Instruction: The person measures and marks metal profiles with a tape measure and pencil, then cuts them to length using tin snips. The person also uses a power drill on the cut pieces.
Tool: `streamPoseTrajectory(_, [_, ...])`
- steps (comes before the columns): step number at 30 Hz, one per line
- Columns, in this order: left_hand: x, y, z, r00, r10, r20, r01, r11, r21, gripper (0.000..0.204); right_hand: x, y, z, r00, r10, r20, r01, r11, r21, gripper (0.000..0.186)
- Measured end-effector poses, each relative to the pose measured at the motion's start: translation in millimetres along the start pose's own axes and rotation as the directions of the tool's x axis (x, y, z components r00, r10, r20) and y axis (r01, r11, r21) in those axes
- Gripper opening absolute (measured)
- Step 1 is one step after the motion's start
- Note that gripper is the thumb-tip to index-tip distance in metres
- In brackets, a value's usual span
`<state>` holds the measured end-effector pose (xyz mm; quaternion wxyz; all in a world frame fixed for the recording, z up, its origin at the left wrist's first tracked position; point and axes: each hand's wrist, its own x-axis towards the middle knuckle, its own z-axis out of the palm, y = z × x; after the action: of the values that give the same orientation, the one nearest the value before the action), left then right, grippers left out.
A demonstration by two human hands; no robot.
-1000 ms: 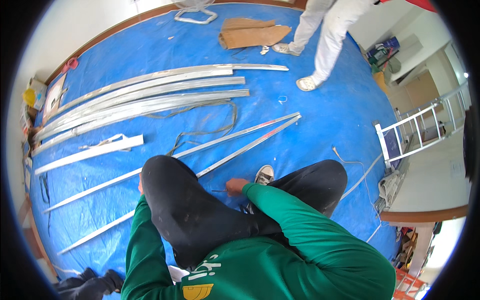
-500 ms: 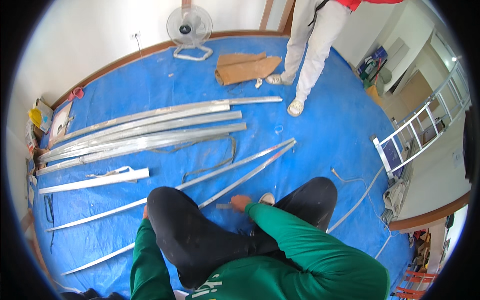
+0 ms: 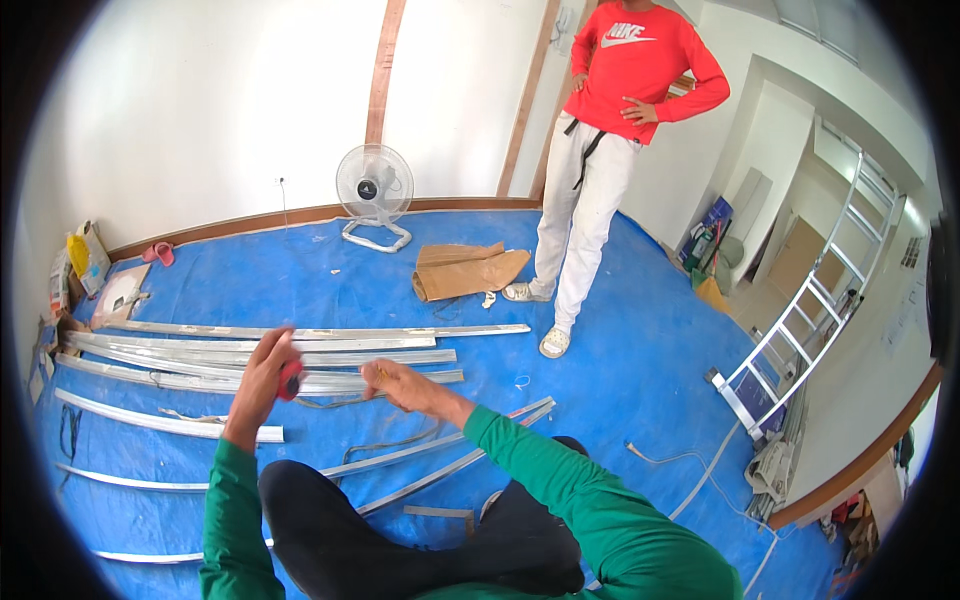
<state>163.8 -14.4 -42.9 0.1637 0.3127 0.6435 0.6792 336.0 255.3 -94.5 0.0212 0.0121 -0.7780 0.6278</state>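
My left hand (image 3: 266,375) is raised with fingers closed around a small red-and-black object (image 3: 291,380), apparently a tape measure. My right hand (image 3: 395,385) is closed a short way to its right, fingertips pinched on something small I cannot make out. Both hands are above several long silver metal channels (image 3: 440,355) lying on the blue floor sheet (image 3: 630,400). Two thinner strips (image 3: 465,462) run past my bent knees, and a flat metal square (image 3: 430,510) lies beside my legs.
A co-worker in red top and white trousers (image 3: 580,215) stands ahead, hands on hips. A fan (image 3: 370,200), brown paper (image 3: 465,270) and pink slippers (image 3: 160,253) are along the back. An aluminium ladder (image 3: 800,325) leans at right, near a cable (image 3: 660,455).
My view has tilted up to show more wall and the co-worker's body. Both my hands have risen from beside my legs, the left now holding the red object, and the flat square lies out of hand.
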Motion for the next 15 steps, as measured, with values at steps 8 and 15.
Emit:
streamPoseTrajectory(8, [-15, -18, 199, 0.971, 0.165, -0.171, -0.15, 0.984, 0.095, 0.048, -46, -34, 24, 0.947, 0.24, -0.212, -0.12, 0.88, 0.459, 0.065])
streamPoseTrajectory(15, [-14, -37, 168, 0.905, 0.01, 0.425, 0.019, 0.998, -0.064, 0.036, -94, -33, 0, 0.932, 0.267, -0.246, -0.175, 0.924, 0.34, 0.039])
